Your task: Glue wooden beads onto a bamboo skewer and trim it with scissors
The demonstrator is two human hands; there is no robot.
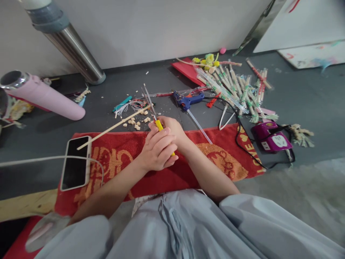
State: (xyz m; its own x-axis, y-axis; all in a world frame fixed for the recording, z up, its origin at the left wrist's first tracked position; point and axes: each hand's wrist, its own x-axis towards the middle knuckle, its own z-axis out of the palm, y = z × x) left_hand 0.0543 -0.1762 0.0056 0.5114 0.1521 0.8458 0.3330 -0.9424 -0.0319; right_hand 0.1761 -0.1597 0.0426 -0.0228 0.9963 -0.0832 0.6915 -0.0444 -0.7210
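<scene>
While a thin pale stick [111, 127] slants over the red mat [121, 158] from the phone [76, 162], the left hand [157, 149] and right hand [172, 126] both clasp yellow-handled scissors [155, 115], blades open upward.

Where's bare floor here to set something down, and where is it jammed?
Free: grey floor right of the chopstick pile; the strip between the pink bottle and the red mat. Crowded: ahead of both hands, with wood bits, glue gun and cords. The phone takes the mat's left end.
</scene>
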